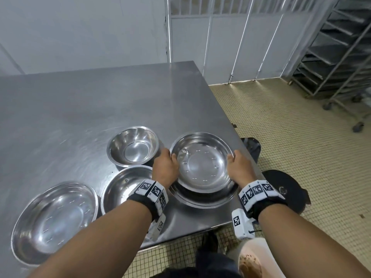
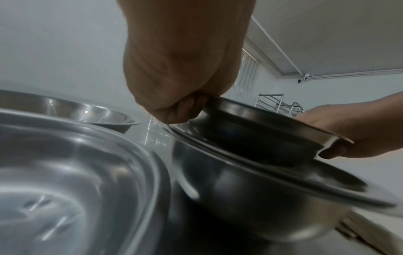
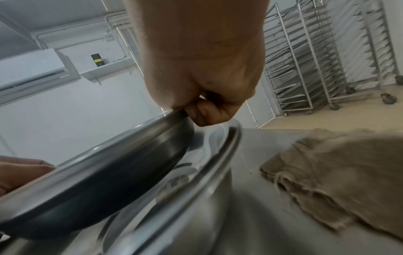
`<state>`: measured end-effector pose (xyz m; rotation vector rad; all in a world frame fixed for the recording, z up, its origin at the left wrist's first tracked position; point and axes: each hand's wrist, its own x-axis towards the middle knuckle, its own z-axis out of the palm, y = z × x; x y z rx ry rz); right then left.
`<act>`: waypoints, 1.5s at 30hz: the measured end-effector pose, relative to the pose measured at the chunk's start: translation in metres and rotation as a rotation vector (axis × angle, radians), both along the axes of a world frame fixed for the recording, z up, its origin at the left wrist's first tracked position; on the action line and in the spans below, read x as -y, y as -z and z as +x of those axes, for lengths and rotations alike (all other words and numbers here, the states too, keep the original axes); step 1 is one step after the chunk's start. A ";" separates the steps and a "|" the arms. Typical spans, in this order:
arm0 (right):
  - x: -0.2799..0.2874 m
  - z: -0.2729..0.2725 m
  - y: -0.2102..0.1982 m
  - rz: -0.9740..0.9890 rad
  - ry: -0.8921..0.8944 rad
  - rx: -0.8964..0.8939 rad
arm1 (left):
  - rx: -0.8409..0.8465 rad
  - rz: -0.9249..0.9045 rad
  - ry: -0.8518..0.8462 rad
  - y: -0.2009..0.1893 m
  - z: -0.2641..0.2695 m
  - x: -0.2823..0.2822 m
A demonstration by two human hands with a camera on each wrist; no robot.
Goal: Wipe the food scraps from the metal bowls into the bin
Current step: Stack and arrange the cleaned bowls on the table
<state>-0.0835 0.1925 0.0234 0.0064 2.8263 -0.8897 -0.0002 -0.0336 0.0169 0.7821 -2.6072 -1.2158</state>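
I hold a shallow metal bowl (image 1: 202, 163) by its rim with both hands, left hand (image 1: 166, 167) on the left edge and right hand (image 1: 237, 165) on the right edge. It is tilted just above a wider metal bowl (image 1: 202, 199) near the table's right front corner. In the left wrist view my left hand (image 2: 174, 110) pinches the held bowl (image 2: 261, 131) over the wider bowl (image 2: 250, 198). The right wrist view shows my right hand (image 3: 207, 103) curled on the held bowl's (image 3: 109, 181) rim. The held bowl's inside looks shiny, with no scraps showing. A black bin (image 1: 285, 189) stands on the floor right of the table.
Three more metal bowls sit on the steel table (image 1: 80, 109): a deep small one (image 1: 133, 146), one (image 1: 124, 187) under my left wrist, a wide one (image 1: 54, 219) at front left. A brown cloth (image 3: 340, 172) lies right of the bowls. Wheeled racks (image 1: 337, 57) stand at far right.
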 end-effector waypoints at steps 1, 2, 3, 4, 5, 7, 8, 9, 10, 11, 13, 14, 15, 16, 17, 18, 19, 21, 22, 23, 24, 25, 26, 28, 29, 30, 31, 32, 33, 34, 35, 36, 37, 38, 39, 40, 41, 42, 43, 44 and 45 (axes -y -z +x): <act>-0.002 0.004 0.002 0.014 0.009 0.012 | 0.017 -0.018 0.006 0.001 0.003 -0.002; -0.004 0.008 0.003 0.029 0.018 0.019 | 0.031 -0.043 0.014 0.002 0.006 -0.003; -0.005 0.012 0.004 0.045 0.025 0.021 | 0.039 -0.071 0.022 0.003 0.009 -0.004; -0.007 0.016 0.004 0.061 0.029 0.018 | 0.044 -0.099 0.032 0.005 0.011 -0.005; -0.009 0.019 0.004 0.078 0.030 0.012 | 0.046 -0.128 0.043 0.007 0.014 -0.005; -0.013 0.025 0.003 0.118 0.014 -0.010 | 0.058 -0.184 0.070 0.010 0.020 -0.004; -0.016 0.028 0.003 0.140 -0.001 -0.022 | 0.064 -0.204 0.076 0.011 0.022 -0.003; -0.018 0.030 0.002 0.162 -0.017 -0.033 | 0.065 -0.219 0.080 0.012 0.025 -0.002; -0.019 0.033 0.002 0.179 -0.031 -0.042 | 0.068 -0.230 0.083 0.012 0.027 -0.002; -0.021 0.035 0.001 0.187 -0.043 -0.048 | 0.073 -0.242 0.090 0.013 0.029 -0.002; -0.023 0.037 -0.001 0.184 -0.058 -0.060 | 0.084 -0.272 0.093 0.013 0.032 -0.002; -0.024 0.037 -0.003 0.185 -0.064 -0.066 | 0.085 -0.286 0.088 0.013 0.033 -0.003; -0.025 0.037 -0.005 0.190 -0.071 -0.066 | 0.083 -0.301 0.083 0.013 0.032 -0.003; -0.026 0.036 -0.007 0.194 -0.081 -0.063 | 0.086 -0.314 0.081 0.013 0.032 -0.004; -0.027 0.035 -0.008 0.192 -0.093 -0.060 | 0.089 -0.330 0.085 0.014 0.030 -0.005; -0.028 0.033 -0.008 0.185 -0.102 -0.057 | 0.100 -0.346 0.089 0.013 0.029 -0.006; -0.028 0.030 -0.008 0.180 -0.109 -0.057 | 0.114 -0.363 0.091 0.013 0.029 -0.007; -0.028 0.025 -0.008 0.190 -0.130 -0.064 | 0.146 -0.379 0.078 0.012 0.029 -0.009; -0.029 0.023 -0.007 0.197 -0.144 -0.064 | 0.163 -0.380 0.066 0.011 0.029 -0.011; -0.029 0.021 -0.006 0.198 -0.154 -0.063 | 0.175 -0.382 0.055 0.011 0.029 -0.012; -0.029 0.019 -0.005 0.189 -0.163 -0.062 | 0.186 -0.382 0.048 0.009 0.028 -0.014; -0.030 0.017 -0.003 0.174 -0.171 -0.061 | 0.187 -0.379 0.044 0.009 0.028 -0.015; -0.030 0.014 -0.001 0.161 -0.180 -0.061 | 0.179 -0.371 0.039 0.009 0.028 -0.015; -0.030 0.010 -0.001 0.155 -0.196 -0.064 | 0.146 -0.341 0.019 0.006 0.028 -0.015; -0.029 0.008 -0.002 0.164 -0.208 -0.082 | 0.127 -0.322 -0.003 0.005 0.030 -0.014; -0.027 0.005 -0.004 0.176 -0.226 -0.113 | 0.111 -0.298 -0.027 0.004 0.032 -0.014; -0.023 0.004 -0.008 0.182 -0.249 -0.149 | 0.102 -0.279 -0.058 0.003 0.035 -0.013; -0.017 0.003 -0.012 0.170 -0.277 -0.185 | 0.095 -0.265 -0.090 0.001 0.038 -0.012; -0.009 0.004 -0.017 0.146 -0.307 -0.215 | 0.099 -0.249 -0.122 0.001 0.043 -0.010; 0.002 0.005 -0.021 0.116 -0.340 -0.238 | 0.101 -0.236 -0.152 0.001 0.048 -0.007; 0.014 0.006 -0.024 0.090 -0.378 -0.251 | 0.106 -0.225 -0.176 0.002 0.054 -0.002; 0.028 0.010 -0.027 0.069 -0.417 -0.249 | 0.103 -0.218 -0.195 0.002 0.062 0.004; 0.044 0.014 -0.029 0.052 -0.458 -0.226 | 0.097 -0.210 -0.218 0.001 0.070 0.010; 0.060 0.020 -0.031 0.043 -0.507 -0.190 | 0.084 -0.209 -0.246 0.000 0.079 0.018; 0.076 0.026 -0.032 0.036 -0.565 -0.150 | 0.072 -0.216 -0.272 -0.003 0.089 0.026; 0.092 0.032 -0.031 0.022 -0.626 -0.114 | 0.064 -0.229 -0.288 -0.005 0.099 0.034; 0.111 0.042 -0.031 0.011 -0.685 -0.083 | 0.078 -0.243 -0.306 -0.007 0.113 0.045; 0.126 0.049 -0.030 0.002 -0.730 -0.057 | 0.097 -0.253 -0.324 -0.008 0.124 0.056; 0.137 0.055 -0.029 0.001 -0.761 -0.031 | 0.119 -0.246 -0.347 -0.007 0.133 0.063; 0.155 0.065 -0.027 -0.008 -0.802 -0.010 | 0.134 -0.233 -0.390 -0.007 0.149 0.077; 0.172 0.077 -0.025 -0.012 -0.831 0.009 | 0.149 -0.217 -0.434 -0.005 0.165 0.091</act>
